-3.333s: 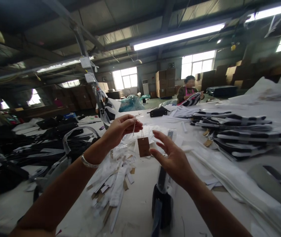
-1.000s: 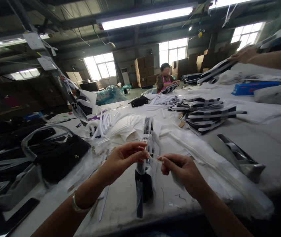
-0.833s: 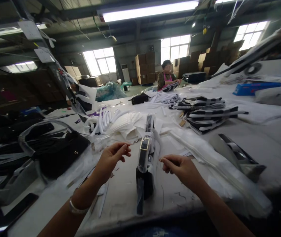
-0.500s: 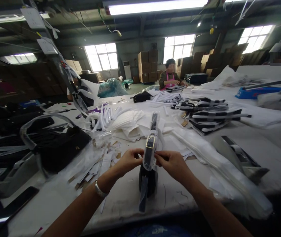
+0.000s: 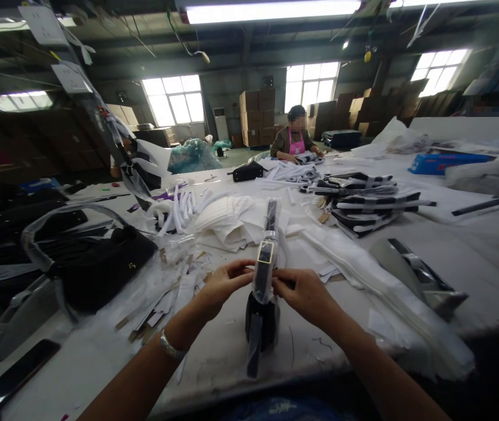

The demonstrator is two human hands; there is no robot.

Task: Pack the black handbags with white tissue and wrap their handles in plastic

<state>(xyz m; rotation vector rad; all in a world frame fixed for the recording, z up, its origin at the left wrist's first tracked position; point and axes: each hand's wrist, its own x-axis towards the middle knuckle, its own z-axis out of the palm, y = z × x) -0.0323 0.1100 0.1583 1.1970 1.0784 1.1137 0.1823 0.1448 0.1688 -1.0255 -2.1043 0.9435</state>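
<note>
In the middle of the table stands a black handbag (image 5: pixel 267 323), seen end-on, its wide strap (image 5: pixel 263 285) rising toward me in clear plastic wrap. A gold rectangular buckle (image 5: pixel 265 252) shows on the strap, and a loose strap end hangs down the bag's near side. My left hand (image 5: pixel 226 286) is closed on the strap's left edge, just below the buckle. From the other side, my right hand (image 5: pixel 302 292) pinches the right edge with thumb and curled fingers. Some fingertips are hidden behind the strap.
Another black handbag (image 5: pixel 104 263) lies to the left by paper and cardboard scraps (image 5: pixel 161 310). White sheets (image 5: pixel 225 225) and white tubes (image 5: pixel 181 210) sit beyond. On the right are wrapped straps (image 5: pixel 367 202) and a long plastic roll (image 5: pixel 363 280). Across the table a person (image 5: pixel 293 140) works.
My view has shifted slightly, so the surroundings appear further left. My left fingers have straightened a little along the strap. The handbag stays in place.
</note>
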